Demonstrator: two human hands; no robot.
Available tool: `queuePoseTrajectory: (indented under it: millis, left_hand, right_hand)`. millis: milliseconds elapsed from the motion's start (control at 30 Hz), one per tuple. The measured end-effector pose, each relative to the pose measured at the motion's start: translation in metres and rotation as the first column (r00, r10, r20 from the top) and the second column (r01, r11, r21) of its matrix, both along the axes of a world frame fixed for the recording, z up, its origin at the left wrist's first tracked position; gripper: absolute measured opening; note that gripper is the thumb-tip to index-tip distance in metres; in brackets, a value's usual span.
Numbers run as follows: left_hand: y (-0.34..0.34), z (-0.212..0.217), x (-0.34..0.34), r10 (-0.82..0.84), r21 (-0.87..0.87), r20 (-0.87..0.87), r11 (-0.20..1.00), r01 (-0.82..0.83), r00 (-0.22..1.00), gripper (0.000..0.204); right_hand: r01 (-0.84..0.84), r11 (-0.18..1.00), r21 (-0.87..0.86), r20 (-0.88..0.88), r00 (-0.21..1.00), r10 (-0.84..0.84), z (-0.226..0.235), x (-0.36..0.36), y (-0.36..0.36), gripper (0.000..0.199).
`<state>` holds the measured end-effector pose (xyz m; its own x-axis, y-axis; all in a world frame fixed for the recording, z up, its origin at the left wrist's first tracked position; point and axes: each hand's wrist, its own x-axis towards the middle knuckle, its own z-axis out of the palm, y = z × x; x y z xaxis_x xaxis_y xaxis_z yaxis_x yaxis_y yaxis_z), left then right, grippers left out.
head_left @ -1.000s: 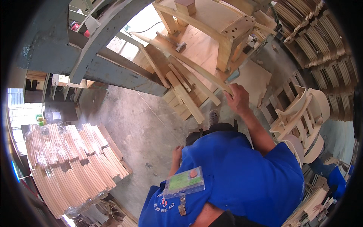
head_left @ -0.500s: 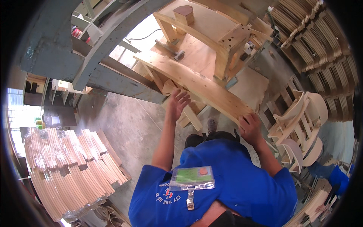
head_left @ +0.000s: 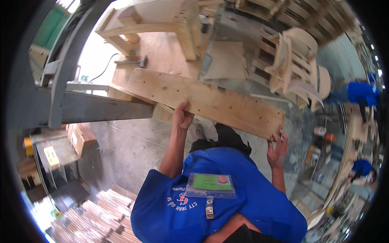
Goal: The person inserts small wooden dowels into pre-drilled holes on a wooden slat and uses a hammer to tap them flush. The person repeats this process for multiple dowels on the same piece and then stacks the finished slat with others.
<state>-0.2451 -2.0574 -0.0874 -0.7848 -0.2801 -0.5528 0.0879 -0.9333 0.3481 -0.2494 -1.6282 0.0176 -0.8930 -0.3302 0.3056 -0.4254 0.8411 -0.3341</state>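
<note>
A long wooden board [head_left: 216,101] with small dark holes lies slantwise in front of me, its broad face turned up. My left hand [head_left: 183,116] is closed on its near edge, thumb on top and the other fingers mostly hidden underneath. At the board's right end, my right hand [head_left: 278,150] grips the near corner with its fingertips. Past the board's left end, a hammer [head_left: 142,62] rests on a plywood surface [head_left: 162,52]. Under the board's left part, more wooden pieces [head_left: 163,112] are partly hidden.
A grey metal frame [head_left: 101,108] juts in from the left. Beyond the board stands a wooden frame [head_left: 146,28] with a small block [head_left: 129,15] on it. Curved wooden parts [head_left: 298,60] are stacked at the right, near a person in blue [head_left: 360,93]. Bundled wood strips [head_left: 97,214] lie lower left.
My left hand, earlier open beside the board, now grips its near edge. The board's broad face has turned more toward me. My view has swung to the right.
</note>
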Motion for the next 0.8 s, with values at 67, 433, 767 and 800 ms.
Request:
queuePoseTrajectory:
  millis: [67, 433, 767, 800]
  left_hand:
    - [0.029, 0.007, 0.018, -0.09, 0.047, -0.05, 0.995, 0.092, 0.995, 0.047]
    - [0.157, 0.038, 0.093, -0.667, 0.092, -0.164, 0.723, 0.684, 0.727, 0.065]
    - [0.405, 0.036, 0.122, -0.949, 0.088, -0.229, 0.204, 0.975, 0.219, 0.049]
    - [0.43, 0.036, 0.128, -0.966, 0.08, -0.205, 0.141, 0.987, 0.155, 0.048]
  right_hand:
    - [0.194, 0.977, -0.09, 0.121, 0.976, -0.183, -0.005, 0.047, 0.021, 0.06]
    - [0.945, 0.014, -0.328, 0.769, 0.276, -0.577, -0.106, 0.208, 0.145, 0.067]
    - [0.855, -0.442, -0.271, 0.871, 0.022, -0.492, -0.141, 0.46, 0.282, 0.062]
    - [0.79, -0.506, -0.346, 0.854, 0.042, -0.519, -0.139, 0.483, 0.294, 0.066]
